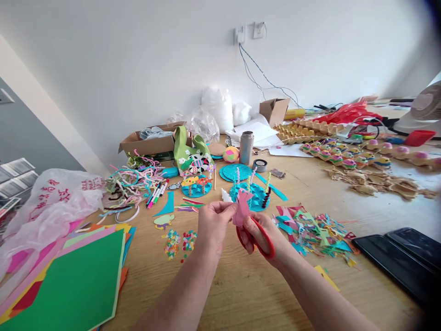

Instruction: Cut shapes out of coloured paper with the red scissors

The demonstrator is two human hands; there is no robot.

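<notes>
My left hand (215, 223) pinches the left edge of a pink paper piece (243, 204) in the middle of the view. Fingers of my right hand (263, 236) are through the handles of red scissors (267, 248), just below and right of the paper. The scissor blades are mostly hidden behind the pink paper and my fingers. Behind my hands stands a blue round base (254, 197) with fuzzy upright stems. Left of it is a smaller blue base (196, 187) with orange and yellow paper shapes.
Paper scraps (317, 232) lie to the right, near black phones (396, 262). Coloured sheets (79, 276) fill the front left. Pipe cleaners (134, 184), markers (158, 194), a metal bottle (246, 148), tape (259, 165) and egg trays (306, 131) are farther back.
</notes>
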